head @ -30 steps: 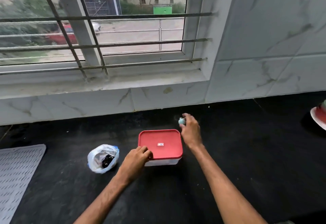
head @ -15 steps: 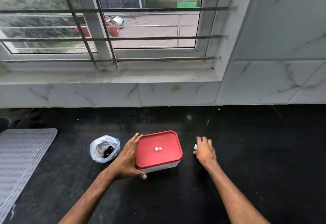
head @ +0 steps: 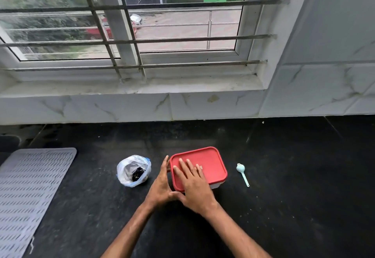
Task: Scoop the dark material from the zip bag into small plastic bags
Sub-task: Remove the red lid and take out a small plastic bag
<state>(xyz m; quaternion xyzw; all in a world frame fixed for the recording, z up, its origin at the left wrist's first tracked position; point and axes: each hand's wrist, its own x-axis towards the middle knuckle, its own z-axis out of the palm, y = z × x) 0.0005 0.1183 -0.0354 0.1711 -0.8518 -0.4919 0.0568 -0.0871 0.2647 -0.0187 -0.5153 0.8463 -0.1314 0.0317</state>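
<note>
A clear plastic bag (head: 134,170) with dark material inside lies on the black counter (head: 294,176), left of a box with a red lid (head: 211,163). My left hand (head: 162,184) lies against the box's left side with straight fingers. My right hand (head: 192,184) rests flat on the lid, fingers spread. A small pale-blue scoop (head: 242,173) lies alone on the counter to the right of the box, touched by neither hand.
A grey perforated mat (head: 30,192) covers the counter's left end. A white marble sill and a barred window (head: 129,40) run along the back; a tiled wall rises at the right.
My right hand let go of the pale-blue scoop and moved left onto the red lid. My left hand stays against the box's left side. The view has shifted slightly.
</note>
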